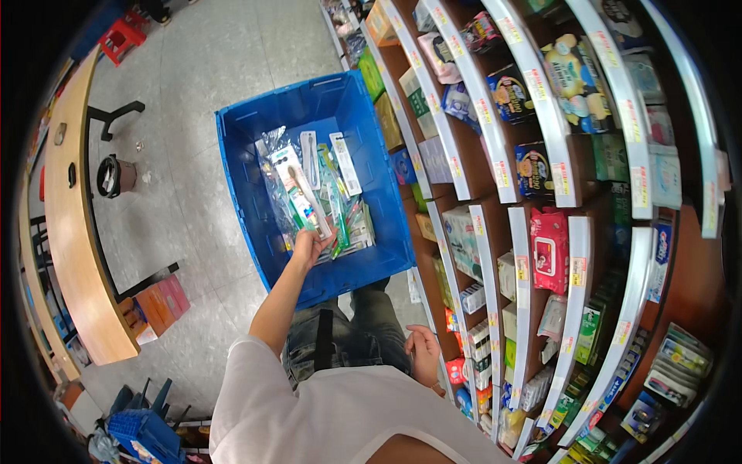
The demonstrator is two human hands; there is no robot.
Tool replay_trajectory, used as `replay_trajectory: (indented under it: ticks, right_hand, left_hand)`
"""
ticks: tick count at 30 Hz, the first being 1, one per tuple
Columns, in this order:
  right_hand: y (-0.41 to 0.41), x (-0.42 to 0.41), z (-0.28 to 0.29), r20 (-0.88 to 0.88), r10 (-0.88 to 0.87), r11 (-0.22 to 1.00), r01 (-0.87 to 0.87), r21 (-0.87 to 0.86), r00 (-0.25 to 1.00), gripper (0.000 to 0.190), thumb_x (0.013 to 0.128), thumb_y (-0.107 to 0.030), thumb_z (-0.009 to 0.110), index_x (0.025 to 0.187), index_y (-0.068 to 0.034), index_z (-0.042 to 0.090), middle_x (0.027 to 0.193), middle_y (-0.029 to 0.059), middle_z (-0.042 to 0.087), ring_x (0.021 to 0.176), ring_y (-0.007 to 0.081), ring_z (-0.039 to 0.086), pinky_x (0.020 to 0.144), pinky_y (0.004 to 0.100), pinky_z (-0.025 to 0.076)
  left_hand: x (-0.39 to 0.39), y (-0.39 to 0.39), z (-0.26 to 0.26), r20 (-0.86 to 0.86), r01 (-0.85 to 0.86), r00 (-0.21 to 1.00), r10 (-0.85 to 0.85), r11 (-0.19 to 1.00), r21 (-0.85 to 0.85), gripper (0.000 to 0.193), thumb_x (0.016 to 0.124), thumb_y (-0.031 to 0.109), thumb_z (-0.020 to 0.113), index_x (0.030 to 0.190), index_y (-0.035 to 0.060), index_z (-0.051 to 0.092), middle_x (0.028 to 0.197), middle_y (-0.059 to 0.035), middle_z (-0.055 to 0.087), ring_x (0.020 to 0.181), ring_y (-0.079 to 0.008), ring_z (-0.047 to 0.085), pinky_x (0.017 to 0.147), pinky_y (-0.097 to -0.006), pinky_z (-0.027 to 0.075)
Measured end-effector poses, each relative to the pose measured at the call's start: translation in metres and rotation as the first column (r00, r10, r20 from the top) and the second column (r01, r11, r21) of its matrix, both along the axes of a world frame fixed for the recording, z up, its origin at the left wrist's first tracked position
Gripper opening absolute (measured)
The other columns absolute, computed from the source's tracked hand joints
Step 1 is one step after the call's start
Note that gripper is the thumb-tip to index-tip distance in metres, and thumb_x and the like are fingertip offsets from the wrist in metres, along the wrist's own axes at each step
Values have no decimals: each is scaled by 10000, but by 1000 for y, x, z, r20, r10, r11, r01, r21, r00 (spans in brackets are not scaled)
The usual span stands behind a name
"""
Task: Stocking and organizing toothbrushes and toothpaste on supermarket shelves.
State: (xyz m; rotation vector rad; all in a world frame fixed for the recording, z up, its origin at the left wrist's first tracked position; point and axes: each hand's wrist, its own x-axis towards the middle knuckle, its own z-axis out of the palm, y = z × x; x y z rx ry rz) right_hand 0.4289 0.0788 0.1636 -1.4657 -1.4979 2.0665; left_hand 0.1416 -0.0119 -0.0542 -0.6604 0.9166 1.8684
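A large blue plastic bin [255, 246] stands in front of me, with several packaged toothbrushes and clear plastic wrapping [275, 139] inside. My left hand [312, 246] reaches over the near side and grips the lower end of a toothbrush blister pack [295, 188], tilted over the others. Further in lie a white toothbrush pack [345, 162] and a narrow clear-fronted pack [310, 159]. Green-handled toothbrushes [337, 214] are heaped to the right of my fingers. My right hand [423, 351] hangs by my right thigh beside the shelves, loosely curled and holding nothing.
Store shelves [524, 278] with price labels rise close on my right, stocked with pink wipes [549, 252] and boxed goods. To the left are a wooden table [75, 232], a waste bin [119, 176] and cartons [162, 304]. A red stool [122, 37] stands far left.
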Motion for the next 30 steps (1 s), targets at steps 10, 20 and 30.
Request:
replay_trajectory:
  ticks: [10, 20, 30]
  right_hand:
    - [38, 14, 26, -135, -16, 993, 32, 116, 991, 200, 924, -111, 420, 1029, 5, 544, 644, 10, 447, 577, 78, 419, 534, 207, 347]
    - [120, 83, 94, -457, 6, 908, 186, 375, 889, 348, 965, -180, 363, 1255, 8, 395, 846, 36, 518, 657, 77, 467, 593, 198, 397]
    - [149, 170, 130, -516, 14, 870, 244, 429, 857, 248, 949, -158, 421, 1119, 1, 505, 810, -14, 539, 641, 8, 460, 535, 157, 383]
  left_hand:
    - [67, 82, 174, -458, 608, 742, -490, 780, 151, 364, 696, -29, 418, 1045, -82, 507, 913, -198, 607, 737, -313, 643, 632, -372, 548]
    - [217, 155, 289, -655, 888, 452, -605, 376, 266, 310, 695, 11, 445, 968, -72, 566, 874, -176, 625, 741, -281, 641, 666, -353, 529]
    - [313, 188, 328, -701, 897, 418, -577, 382, 220, 488, 680, -3, 447, 1166, -19, 400, 923, -193, 604, 732, -327, 638, 624, -370, 534]
